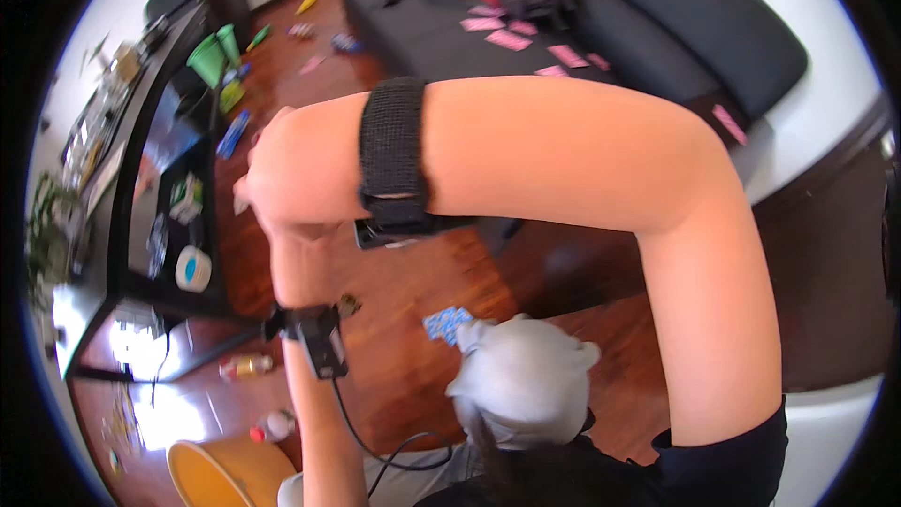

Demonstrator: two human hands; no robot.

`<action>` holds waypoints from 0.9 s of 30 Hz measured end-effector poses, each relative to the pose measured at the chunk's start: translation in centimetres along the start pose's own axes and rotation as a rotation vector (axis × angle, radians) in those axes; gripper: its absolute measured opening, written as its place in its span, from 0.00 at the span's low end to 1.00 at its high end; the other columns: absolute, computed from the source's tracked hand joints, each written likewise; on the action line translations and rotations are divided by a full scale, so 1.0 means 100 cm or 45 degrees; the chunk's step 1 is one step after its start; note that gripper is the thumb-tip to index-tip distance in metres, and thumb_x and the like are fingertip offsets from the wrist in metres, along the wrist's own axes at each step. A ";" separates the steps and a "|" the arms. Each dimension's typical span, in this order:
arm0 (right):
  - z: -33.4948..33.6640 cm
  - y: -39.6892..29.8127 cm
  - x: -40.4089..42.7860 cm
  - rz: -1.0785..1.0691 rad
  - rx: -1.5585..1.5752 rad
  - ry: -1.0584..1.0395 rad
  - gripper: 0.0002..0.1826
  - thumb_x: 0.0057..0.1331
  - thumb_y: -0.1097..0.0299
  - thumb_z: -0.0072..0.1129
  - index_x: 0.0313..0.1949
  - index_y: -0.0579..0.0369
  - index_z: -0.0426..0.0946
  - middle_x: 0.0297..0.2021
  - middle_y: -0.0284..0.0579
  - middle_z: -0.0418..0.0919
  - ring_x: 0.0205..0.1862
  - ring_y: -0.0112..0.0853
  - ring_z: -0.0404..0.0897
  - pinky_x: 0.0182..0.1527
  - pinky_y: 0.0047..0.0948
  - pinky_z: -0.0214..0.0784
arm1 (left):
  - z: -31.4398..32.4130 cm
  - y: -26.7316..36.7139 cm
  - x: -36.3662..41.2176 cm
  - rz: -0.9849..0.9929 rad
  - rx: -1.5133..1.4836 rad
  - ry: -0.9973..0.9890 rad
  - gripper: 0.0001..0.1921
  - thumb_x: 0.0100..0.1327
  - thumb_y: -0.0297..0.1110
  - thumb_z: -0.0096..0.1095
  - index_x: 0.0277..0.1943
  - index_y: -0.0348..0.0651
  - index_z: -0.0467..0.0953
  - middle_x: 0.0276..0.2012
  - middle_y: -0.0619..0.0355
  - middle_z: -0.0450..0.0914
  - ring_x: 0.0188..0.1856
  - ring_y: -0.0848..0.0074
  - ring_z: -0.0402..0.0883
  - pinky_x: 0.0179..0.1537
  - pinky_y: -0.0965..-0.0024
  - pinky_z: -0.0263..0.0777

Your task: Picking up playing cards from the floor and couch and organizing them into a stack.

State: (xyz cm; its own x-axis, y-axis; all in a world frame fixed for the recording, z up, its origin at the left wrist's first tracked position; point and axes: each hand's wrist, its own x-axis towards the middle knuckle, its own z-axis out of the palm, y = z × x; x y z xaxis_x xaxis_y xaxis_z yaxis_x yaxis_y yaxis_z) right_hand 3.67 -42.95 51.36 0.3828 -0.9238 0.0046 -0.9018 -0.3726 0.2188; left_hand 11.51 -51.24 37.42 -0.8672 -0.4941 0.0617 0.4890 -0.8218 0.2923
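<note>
My right arm crosses the view from the right, and my right hand (281, 165) is at the left, bent at the wrist, its fingers mostly hidden. A black strap (394, 148) wraps that wrist, with a dark device partly visible under it. My left hand (299, 246) lies behind and below the right one, mostly covered; the two overlap or touch. A small black device (320, 341) with a cable is strapped to my left forearm. Whether either hand holds anything is hidden. Below my right forearm is a pale grey, rounded fabric item (524, 380), near a blue patterned packet (447, 324) on the floor.
A black shelved table (120, 225) stands left, with a white round container (193, 269) on its lower shelf. Green cups (208, 60), bottles (246, 366) and wrappers lie around it. A yellow bin (225, 472) is lower left. Pink papers (508, 40) lie on the dark sofa (422, 32).
</note>
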 end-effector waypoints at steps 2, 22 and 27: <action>-0.035 0.018 -0.049 0.101 0.127 0.076 0.36 0.47 0.65 0.68 0.56 0.58 0.67 0.48 0.53 0.74 0.42 0.47 0.78 0.39 0.44 0.72 | 0.040 -0.014 0.026 -0.085 0.027 -0.056 0.14 0.58 0.33 0.46 0.42 0.32 0.70 0.36 0.48 0.76 0.43 0.57 0.74 0.44 0.54 0.71; 0.017 0.194 -0.567 1.964 0.334 -0.846 0.43 0.46 0.54 0.70 0.57 0.64 0.63 0.48 0.57 0.74 0.48 0.48 0.76 0.48 0.40 0.69 | 0.206 -0.272 0.116 -1.056 0.345 -0.054 0.12 0.58 0.27 0.44 0.42 0.28 0.65 0.37 0.43 0.73 0.40 0.56 0.76 0.49 0.52 0.73; 0.025 0.223 -0.578 2.152 0.761 -0.891 0.46 0.41 0.47 0.74 0.54 0.62 0.65 0.44 0.51 0.74 0.45 0.42 0.75 0.45 0.38 0.69 | 0.196 -0.276 0.121 -1.119 0.491 0.011 0.11 0.58 0.24 0.46 0.43 0.30 0.66 0.37 0.43 0.74 0.40 0.55 0.77 0.49 0.50 0.74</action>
State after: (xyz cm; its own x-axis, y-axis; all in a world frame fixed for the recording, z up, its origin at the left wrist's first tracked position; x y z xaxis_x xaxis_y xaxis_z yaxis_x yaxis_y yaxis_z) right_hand -39.02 1.92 53.52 -0.8307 -0.1123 -0.5452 -0.1940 0.9765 0.0943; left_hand -14.34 -28.98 48.84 -0.9078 0.2511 -0.3360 -0.4018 -0.7503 0.5250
